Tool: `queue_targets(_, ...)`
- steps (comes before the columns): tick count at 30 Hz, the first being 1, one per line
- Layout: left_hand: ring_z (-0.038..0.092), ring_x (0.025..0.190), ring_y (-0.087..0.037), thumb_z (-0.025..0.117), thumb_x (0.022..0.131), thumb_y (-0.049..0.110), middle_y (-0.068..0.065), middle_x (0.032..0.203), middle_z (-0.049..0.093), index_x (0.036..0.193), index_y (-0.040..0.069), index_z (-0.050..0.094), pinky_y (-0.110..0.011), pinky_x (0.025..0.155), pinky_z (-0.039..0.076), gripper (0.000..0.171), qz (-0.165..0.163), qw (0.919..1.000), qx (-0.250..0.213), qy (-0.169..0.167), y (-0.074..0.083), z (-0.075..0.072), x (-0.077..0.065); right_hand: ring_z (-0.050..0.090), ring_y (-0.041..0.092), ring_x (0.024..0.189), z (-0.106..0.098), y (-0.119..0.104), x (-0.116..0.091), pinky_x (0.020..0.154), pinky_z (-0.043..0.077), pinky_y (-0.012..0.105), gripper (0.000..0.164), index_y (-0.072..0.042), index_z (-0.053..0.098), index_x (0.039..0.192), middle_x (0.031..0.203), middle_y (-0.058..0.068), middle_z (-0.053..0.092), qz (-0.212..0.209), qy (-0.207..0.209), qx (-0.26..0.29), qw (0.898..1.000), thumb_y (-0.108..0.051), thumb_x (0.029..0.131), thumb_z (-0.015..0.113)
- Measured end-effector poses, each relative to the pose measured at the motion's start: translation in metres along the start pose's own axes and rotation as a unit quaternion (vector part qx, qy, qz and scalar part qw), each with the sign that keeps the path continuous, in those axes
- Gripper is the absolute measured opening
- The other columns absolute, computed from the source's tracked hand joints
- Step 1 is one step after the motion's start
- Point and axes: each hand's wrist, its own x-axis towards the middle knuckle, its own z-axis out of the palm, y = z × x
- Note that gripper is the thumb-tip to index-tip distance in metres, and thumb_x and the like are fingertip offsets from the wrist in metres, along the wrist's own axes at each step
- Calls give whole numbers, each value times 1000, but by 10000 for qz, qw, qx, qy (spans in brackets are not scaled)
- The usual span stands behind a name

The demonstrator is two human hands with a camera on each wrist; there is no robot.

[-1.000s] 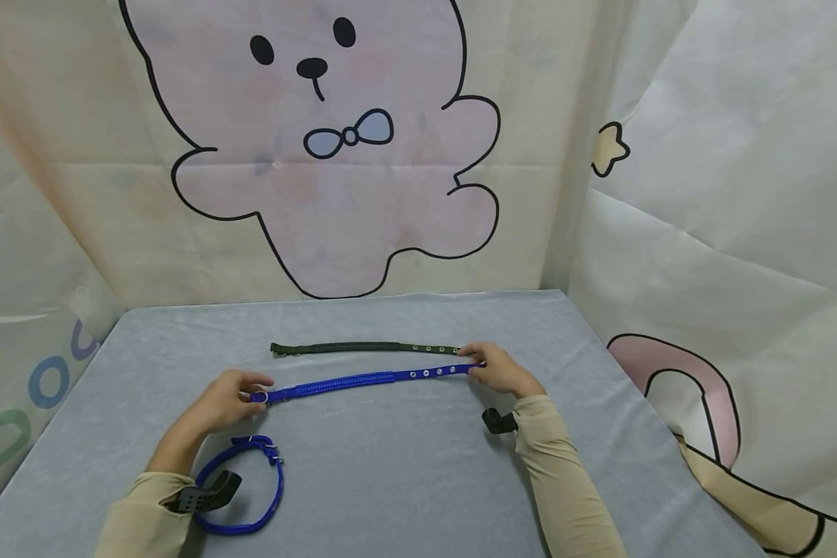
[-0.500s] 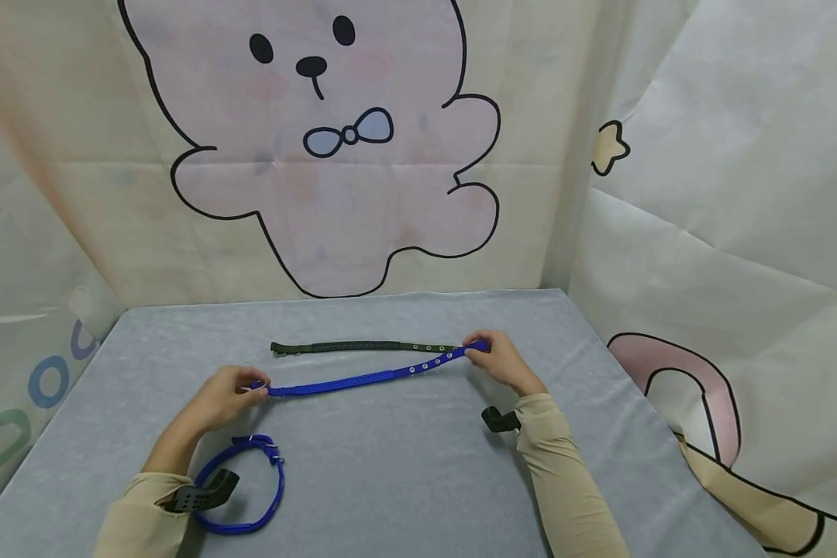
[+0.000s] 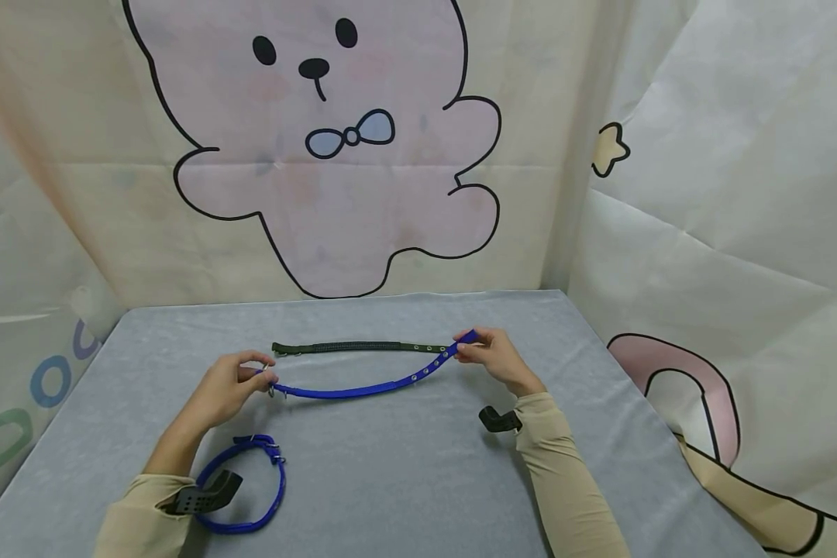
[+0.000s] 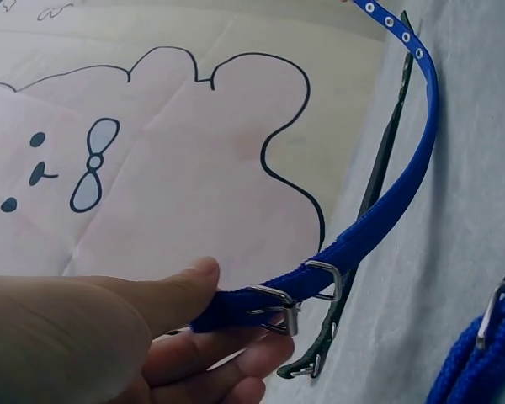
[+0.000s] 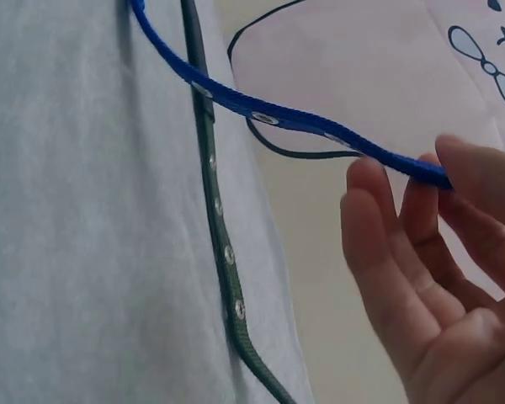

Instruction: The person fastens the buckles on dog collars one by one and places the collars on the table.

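Observation:
A blue collar (image 3: 349,394) with metal eyelets hangs in a shallow curve between my two hands. My left hand (image 3: 226,386) pinches its buckle end; in the left wrist view the metal buckle (image 4: 278,307) and a D-ring sit just beyond the thumb. The eyelet end is pinched by my right hand (image 3: 498,360), between thumb and fingers in the right wrist view. Behind it, a dark green collar (image 3: 356,346) lies stretched out on the table, its right end hidden behind my right hand in the head view.
A second blue collar (image 3: 279,496), buckled into a loop, lies by my left forearm on the grey cloth-covered table (image 3: 390,480). Curtains with a printed bear (image 3: 363,209) rise behind the table. A black wrist mount (image 3: 498,419) sticks out from the right sleeve.
The blue collar has come up off the table, first at its eyelet end, and now sags between the hands. My right hand has moved up and slightly left; my left hand has risen slightly.

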Motion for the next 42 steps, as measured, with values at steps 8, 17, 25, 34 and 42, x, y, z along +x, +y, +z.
queue_targets(8,68,95,-25,66,99,35,-16,99,79,123,0,58,-32,71,40,43,-233,9978,-95,613,13,-1,-1,72,9,93,3,-7,-1,94,57,44,30,12,61,123,120,27,67,-17,-404,-103,9991,-2,97,65)
queue_targets(17,56,76,-16,64,100,35,-14,99,79,122,1,55,-30,61,31,41,-142,9973,-212,685,19,-3,0,71,15,96,9,-15,-3,89,57,40,25,9,62,120,124,29,65,-289,-684,-142,9971,-4,99,62)
queue_targets(25,73,84,-12,60,103,22,-13,101,79,122,1,56,-30,70,37,28,72,9965,-308,774,24,-2,-2,70,12,94,18,-20,-2,88,58,40,27,11,62,123,123,30,65,-306,-781,-111,9964,-2,99,61)
queue_targets(34,70,77,-5,60,103,23,-11,97,80,121,4,57,-27,64,38,27,283,9943,-418,937,30,0,-5,68,5,91,27,-29,-5,80,55,26,30,13,62,124,124,38,63,-324,-567,7,9979,-3,99,62)
queue_targets(42,63,70,-5,62,102,25,-10,94,80,120,4,58,-30,49,29,28,466,9937,-467,903,39,1,-10,68,5,88,34,-38,-8,77,54,23,28,12,65,120,120,37,65,-549,-458,50,9974,-2,96,66)
